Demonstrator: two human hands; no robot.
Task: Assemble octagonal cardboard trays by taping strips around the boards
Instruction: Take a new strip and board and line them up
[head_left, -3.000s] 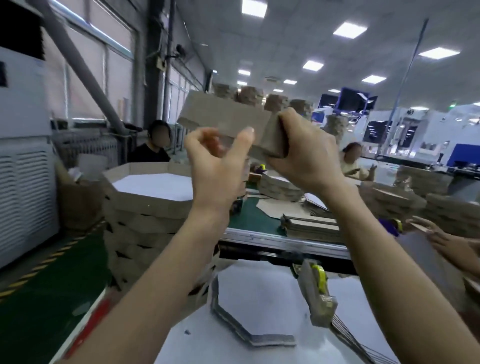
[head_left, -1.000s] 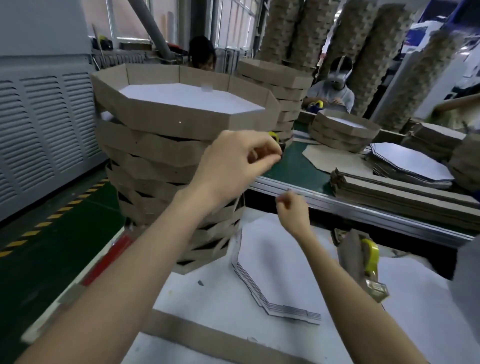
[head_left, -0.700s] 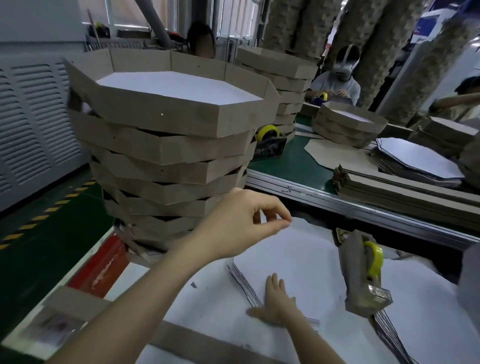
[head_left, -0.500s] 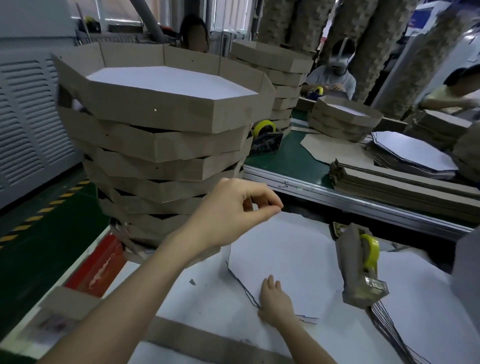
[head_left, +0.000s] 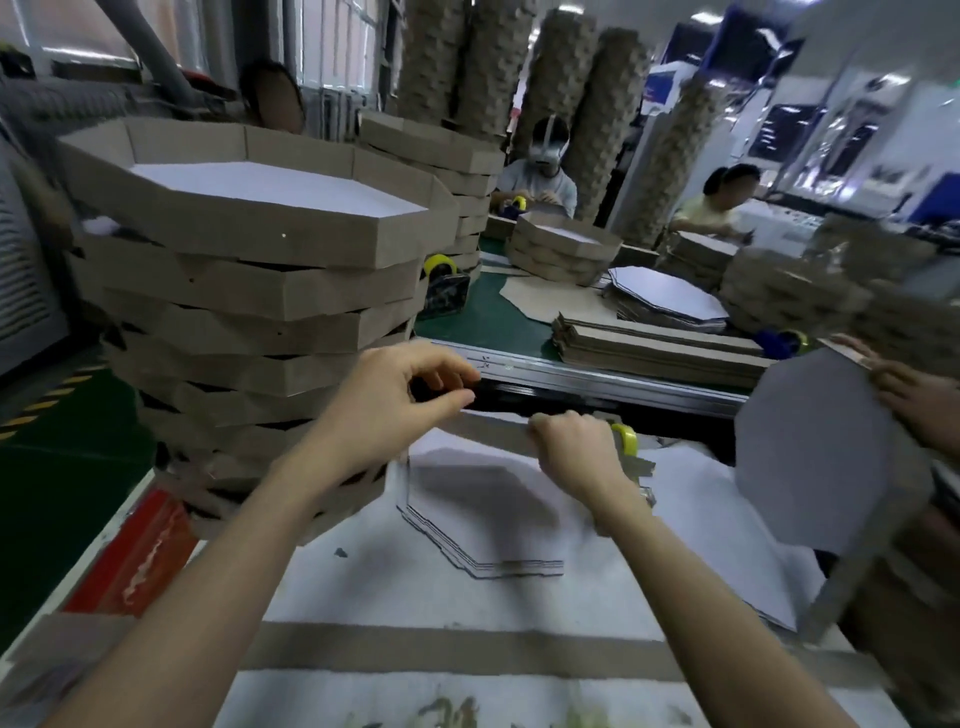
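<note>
My left hand (head_left: 405, 400) and my right hand (head_left: 576, 452) hold one cardboard board (head_left: 498, 430) above the table. It is seen almost edge-on. The left hand pinches its left end and the right hand's fingers curl round its near edge. Its shadow falls on the stack of white octagonal boards (head_left: 483, 564) lying under it. A tape dispenser with a yellow roll (head_left: 625, 435) stands just behind my right hand, mostly hidden. A long brown cardboard strip (head_left: 457, 654) lies across the table's near side. A tall stack of finished octagonal trays (head_left: 249, 228) stands at the left.
At the right another person's hand (head_left: 909, 395) holds a grey octagonal board (head_left: 810, 452) upright. Beyond a metal rail runs a green conveyor (head_left: 478, 317) with piled strips (head_left: 649, 343), boards (head_left: 670, 296) and a low tray stack (head_left: 563, 249). Workers sit behind it.
My right hand has come up off the board stack with a board in it. My left hand moved right and down and took the board's other end. The neighbour's board came into view.
</note>
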